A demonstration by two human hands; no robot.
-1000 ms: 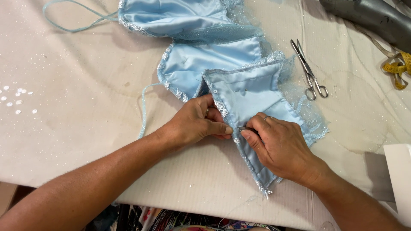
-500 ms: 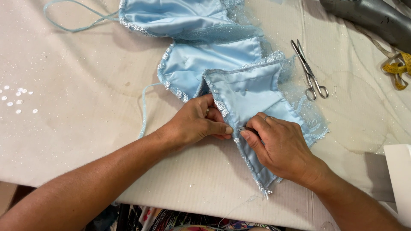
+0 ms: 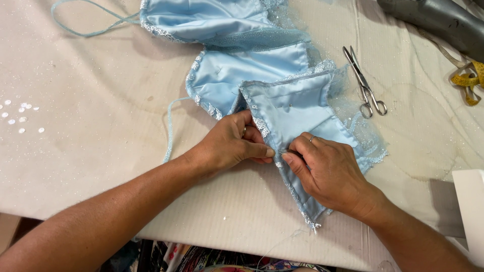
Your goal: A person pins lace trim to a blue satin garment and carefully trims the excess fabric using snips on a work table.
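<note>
Pinching blue satin garment [image 3: 297,108] trim edge w/ left hand [image 3: 229,143] & right hand [image 3: 330,174], scissors [image 3: 365,83] nearby.

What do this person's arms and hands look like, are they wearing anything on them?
Both forearms are bare, with no sleeves, gloves or watch in view. The left hand wears a ring on one finger, and the right hand wears a thin ring too.
</note>
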